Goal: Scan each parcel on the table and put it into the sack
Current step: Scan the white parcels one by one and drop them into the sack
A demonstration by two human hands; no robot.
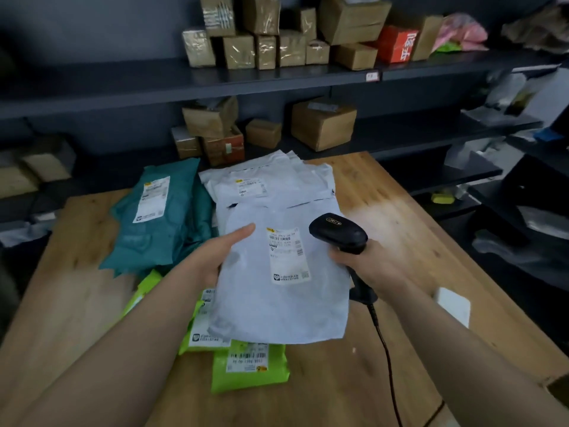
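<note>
One flat grey plastic parcel (277, 303) is pinched by the left hand (215, 254). A black corded barcode scanner (338, 232) is gripped by the right hand (372, 266) beside the parcel's label (288, 257).

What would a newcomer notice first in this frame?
The grey parcel, gripped by the left hand at centre with its label up, and the black scanner in the right hand beside that label. On the wooden table, a teal parcel lies left and green parcels lie below the held one. Cardboard boxes fill the dark shelves behind.
</note>
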